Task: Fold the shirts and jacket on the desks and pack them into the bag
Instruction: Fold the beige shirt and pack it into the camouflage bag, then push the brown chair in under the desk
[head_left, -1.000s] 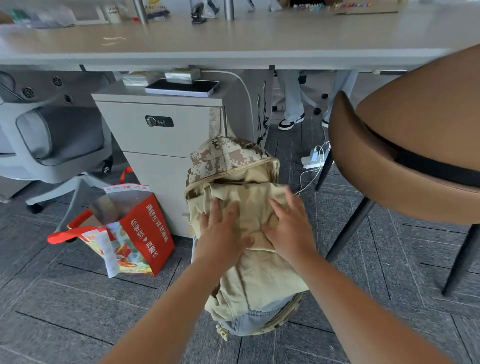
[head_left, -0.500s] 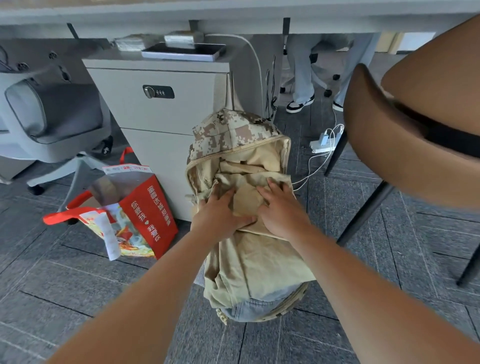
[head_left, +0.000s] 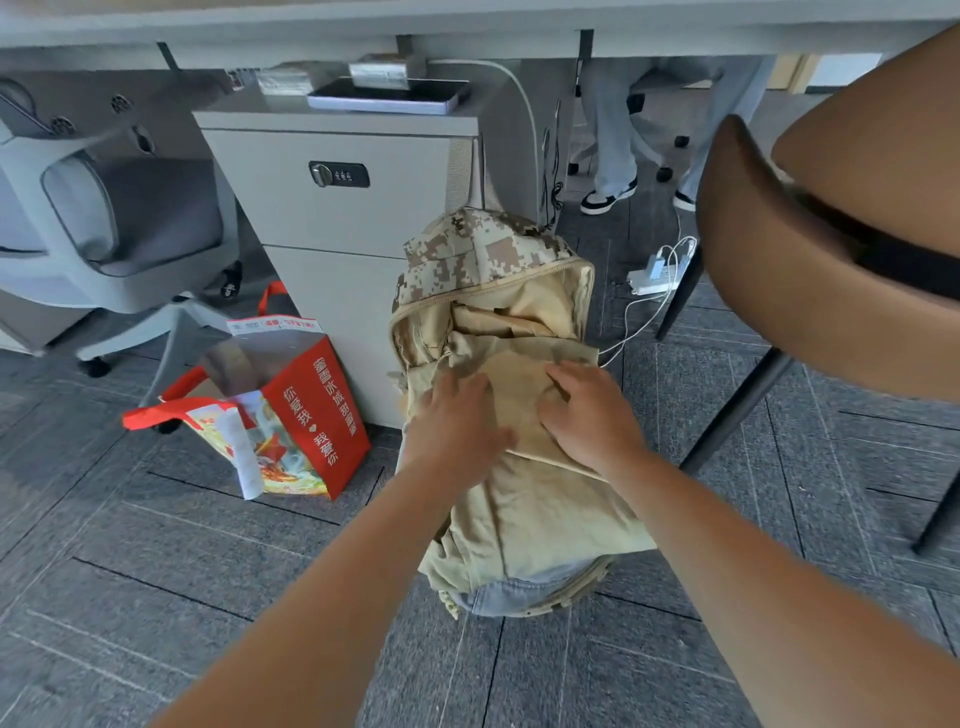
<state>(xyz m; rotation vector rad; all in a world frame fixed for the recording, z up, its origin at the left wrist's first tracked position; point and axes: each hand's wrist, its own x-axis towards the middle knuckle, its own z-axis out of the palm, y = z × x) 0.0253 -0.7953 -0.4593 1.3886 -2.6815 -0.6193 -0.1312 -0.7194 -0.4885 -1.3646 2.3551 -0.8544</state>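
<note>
Centre frame: left hand (head_left: 457, 428) and right hand (head_left: 589, 413), fingers flattened again and gripping nothing, press the tan garment (head_left: 524, 519) seemingly deeper into the open camouflage bag (head_left: 483, 244), half still outside.

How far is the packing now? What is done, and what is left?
Done: a blue garment lies in the open bag, under the folded tan jacket. In hand: the left hand and right hand press the jacket down. Left: the jacket's lower part spills over the rim, and the bag is unzipped.
</note>
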